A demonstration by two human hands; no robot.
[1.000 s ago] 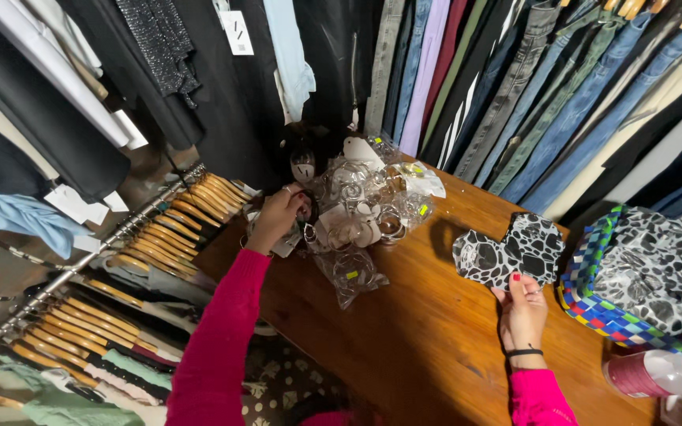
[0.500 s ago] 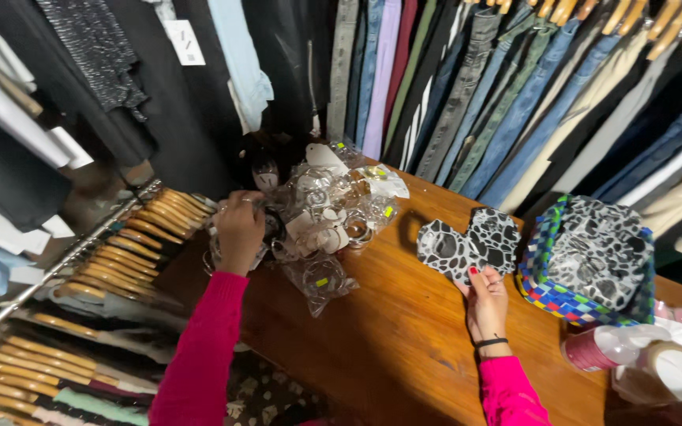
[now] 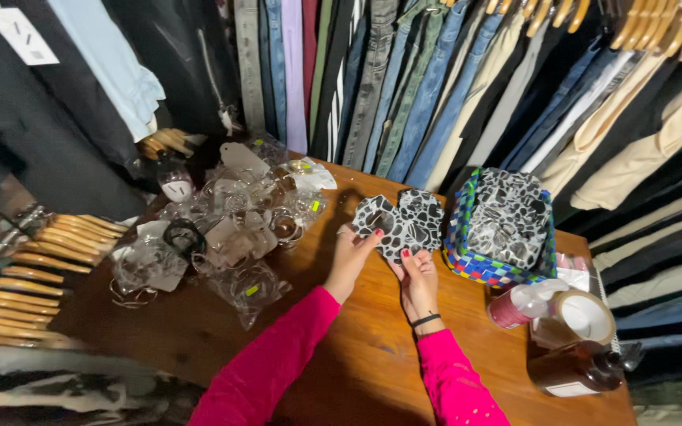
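While both hands meet at the middle of the wooden desk (image 3: 372, 355), the left hand (image 3: 350, 256) and the right hand (image 3: 417, 280) each have a closed grip on the lower edge of one black-and-white patterned fabric piece (image 3: 400, 221), fingers pinched on the cloth; the piece sits raised just above the desk, near its centre, between the packet pile and the basket; two pink sleeves are counted, and one dark band on the right wrist. Just beside the piece, to its right, stands one blue-checked basket (image 3: 467, 264) holding more patterned fabric, number not discernible; to the left lies one heap of clear plastic packets (image 3: 238, 229), too tangled to count. At the right desk edge: one roll of tape (image 3: 586, 315), one brown bottle (image 3: 574, 375), one pink spray bottle (image 3: 518, 308). One row of wooden hangers (image 3: 33, 268) runs along the left; hanging trousers (image 3: 436, 79) fill the back.
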